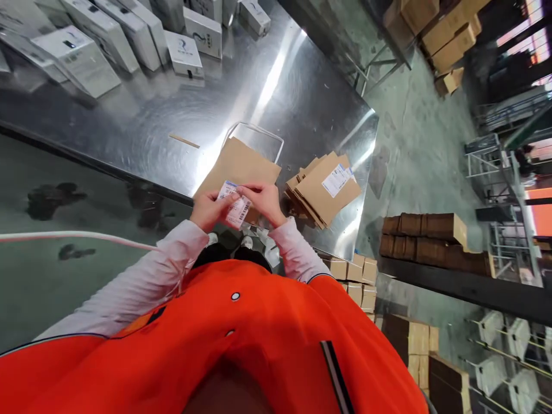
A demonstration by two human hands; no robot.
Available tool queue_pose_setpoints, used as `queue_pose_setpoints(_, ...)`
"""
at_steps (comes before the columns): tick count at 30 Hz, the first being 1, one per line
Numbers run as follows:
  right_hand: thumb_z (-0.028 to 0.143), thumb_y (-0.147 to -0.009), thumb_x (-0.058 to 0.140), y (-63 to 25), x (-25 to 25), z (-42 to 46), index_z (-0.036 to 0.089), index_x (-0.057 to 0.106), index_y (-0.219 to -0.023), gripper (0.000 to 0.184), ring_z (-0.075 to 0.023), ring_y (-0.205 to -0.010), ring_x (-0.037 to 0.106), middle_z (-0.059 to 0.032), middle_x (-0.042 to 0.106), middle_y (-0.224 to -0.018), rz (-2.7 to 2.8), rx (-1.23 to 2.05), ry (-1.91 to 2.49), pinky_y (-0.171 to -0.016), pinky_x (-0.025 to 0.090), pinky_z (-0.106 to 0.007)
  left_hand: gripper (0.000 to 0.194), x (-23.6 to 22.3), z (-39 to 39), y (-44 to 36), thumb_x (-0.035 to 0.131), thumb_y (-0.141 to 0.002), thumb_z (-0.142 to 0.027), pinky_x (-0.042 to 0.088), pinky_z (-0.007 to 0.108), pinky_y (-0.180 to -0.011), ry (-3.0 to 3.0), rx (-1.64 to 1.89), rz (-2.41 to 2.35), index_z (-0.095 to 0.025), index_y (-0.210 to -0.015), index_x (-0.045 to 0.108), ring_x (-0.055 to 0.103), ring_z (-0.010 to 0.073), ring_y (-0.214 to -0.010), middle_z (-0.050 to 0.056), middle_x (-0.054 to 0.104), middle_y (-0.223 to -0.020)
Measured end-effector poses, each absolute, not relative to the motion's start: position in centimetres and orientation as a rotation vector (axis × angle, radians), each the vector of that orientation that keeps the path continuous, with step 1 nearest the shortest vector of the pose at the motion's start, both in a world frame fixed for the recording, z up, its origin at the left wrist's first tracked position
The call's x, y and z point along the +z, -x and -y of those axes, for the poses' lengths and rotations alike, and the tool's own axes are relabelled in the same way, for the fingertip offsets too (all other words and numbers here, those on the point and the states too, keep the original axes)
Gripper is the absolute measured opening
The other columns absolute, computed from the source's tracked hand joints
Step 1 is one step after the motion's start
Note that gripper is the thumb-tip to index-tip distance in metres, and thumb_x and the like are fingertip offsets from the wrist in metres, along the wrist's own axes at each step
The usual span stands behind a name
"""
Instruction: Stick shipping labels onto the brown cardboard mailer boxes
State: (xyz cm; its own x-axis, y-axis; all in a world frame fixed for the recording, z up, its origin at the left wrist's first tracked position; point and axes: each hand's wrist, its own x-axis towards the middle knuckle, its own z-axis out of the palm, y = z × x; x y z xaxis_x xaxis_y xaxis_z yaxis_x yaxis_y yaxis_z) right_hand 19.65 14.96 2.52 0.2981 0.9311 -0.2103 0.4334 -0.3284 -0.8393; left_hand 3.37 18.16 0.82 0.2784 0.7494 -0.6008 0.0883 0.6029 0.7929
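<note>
A printed shipping label (235, 210) with a barcode is held between my two hands, above the near edge of the metal table. My left hand (210, 210) pinches its left side, thumb on top. At its upper right, the fingers of my right hand (265, 201) close on the label's edge. Just beyond the hands lies a flat brown cardboard mailer (244, 164), partly covered by them. A stack of similar mailers (317, 192) sits to the right, and the top one bears a white label (336, 180).
White boxes (125, 34) stand in rows at the table's far left. A white wire frame (259, 131) lies behind the mailer, and a thin brown strip (184, 141) to its left. Cartons (356, 270) are stacked below the table's right corner. A white cable (77, 234) crosses at left.
</note>
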Motion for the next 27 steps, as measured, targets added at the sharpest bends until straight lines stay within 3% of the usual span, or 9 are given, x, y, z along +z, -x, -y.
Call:
queue_pose_setpoints(5, 0.031, -0.089, 0.083, -23.8, 0.5, -21.4, 0.014, 0.087, -0.093, 0.018, -0.0188, -0.103, 0.073, -0.007, 0.081, -0.107, 1.221, 0.76, 2.134, -0.097, 0.055, -0.027, 0.061, -0.3, -19.7, -2.1, 0.1, -0.041, -0.03, 0.067, 0.041, -0.064, -0.74, 0.198, -1.031, -0.015, -0.095, 0.076, 0.078, 0.0357, -0.082, 0.013, 0.081, -0.091)
queue_pose_setpoints(11, 0.036, -0.094, 0.077, -27.4, -2.2, -25.8, 0.013, 0.085, -0.109, 0.029, -0.0234, -0.131, 0.064, -0.0117, 0.067, -0.14, 1.15, 0.564, 2.393, -0.116, 0.045, -0.036, 0.062, -3.0, -19.6, -0.3, 0.102, -0.041, -0.034, 0.067, 0.039, -0.058, -0.678, 0.141, -1.027, -0.016, -0.096, 0.08, 0.08, 0.0384, -0.083, 0.016, 0.083, -0.096)
queue_pose_setpoints(14, 0.04, -0.095, 0.077, -27.6, -3.0, -25.8, 0.017, 0.078, -0.13, 0.042, -0.0279, -0.139, 0.059, -0.0158, 0.061, -0.149, 1.151, 0.452, 2.483, -0.119, 0.046, -0.04, 0.06, -3.6, -18.3, 1.3, 0.103, -0.035, -0.036, 0.066, 0.04, -0.058, -0.737, 0.066, -1.075, -0.016, -0.087, 0.079, 0.08, 0.0386, -0.08, 0.016, 0.083, -0.092)
queue_pose_setpoints(16, 0.042, -0.098, 0.074, -27.0, -3.2, -25.7, 0.015, 0.064, -0.15, 0.06, -0.0323, -0.147, 0.053, -0.0213, 0.054, -0.158, 1.235, 0.345, 2.515, -0.122, 0.044, -0.047, 0.056, -3.7, -16.9, 3.3, 0.103, -0.034, -0.039, 0.068, 0.04, -0.065, -0.795, 0.051, -1.097, -0.018, -0.079, 0.078, 0.08, 0.0394, -0.087, 0.015, 0.084, -0.09)
queue_pose_setpoints(19, 0.044, -0.108, 0.056, -24.7, -3.9, -25.3, 0.009, 0.045, -0.164, 0.066, -0.0356, -0.164, 0.031, -0.025, 0.036, -0.173, 1.66, 0.328, 2.417, -0.133, 0.023, -0.06, 0.054, -3.5, -15.3, 6.9, 0.104, -0.036, -0.046, 0.067, 0.039, -0.075, -0.787, 0.064, -1.119, -0.019, -0.074, 0.077, 0.079, 0.0379, -0.092, 0.013, 0.083, -0.086)
queue_pose_setpoints(22, 0.041, -0.108, 0.055, -21.2, -4.6, -23.0, 0.006, 0.043, -0.164, 0.067, -0.0346, -0.17, 0.017, -0.0215, 0.029, -0.177, 2.078, 0.431, 2.188, -0.137, 0.003, -0.064, 0.06, -2.7, -16.3, 8.8, 0.104, -0.032, -0.049, 0.064, 0.036, -0.068, -0.708, 0.082, -1.174, -0.017, -0.074, 0.075, 0.077, 0.033, -0.079, 0.01, 0.08, -0.076)
queue_pose_setpoints(24, 0.039, -0.103, 0.064, -19.1, -4.9, -19.9, 0.008, 0.051, -0.159, 0.066, -0.0327, -0.168, 0.024, -0.0172, 0.038, -0.175, 2.339, 0.568, 1.878, -0.139, 0.003, -0.059, 0.062, -2.1, -18.5, 8.1, 0.102, -0.037, -0.051, 0.061, 0.033, -0.062, -0.703, 0.188, -1.211, -0.016, -0.079, 0.074, 0.073, 0.0286, -0.073, 0.009, 0.079, -0.075)
queue_pose_setpoints(27, 0.037, -0.107, 0.054, -17.9, -4.4, -14.5, 0.016, 0.062, -0.151, 0.049, -0.024, -0.16, 0.043, -0.0081, 0.055, -0.165, 2.335, 0.773, 1.647, -0.14, 0.022, -0.042, 0.051, -1.4, -22.7, 4.1, 0.091, -0.062, -0.048, 0.06, 0.032, -0.073, -0.802, 0.447, -1.275, -0.01, -0.092, 0.075, 0.073, 0.0258, -0.083, 0.012, 0.081, -0.091)
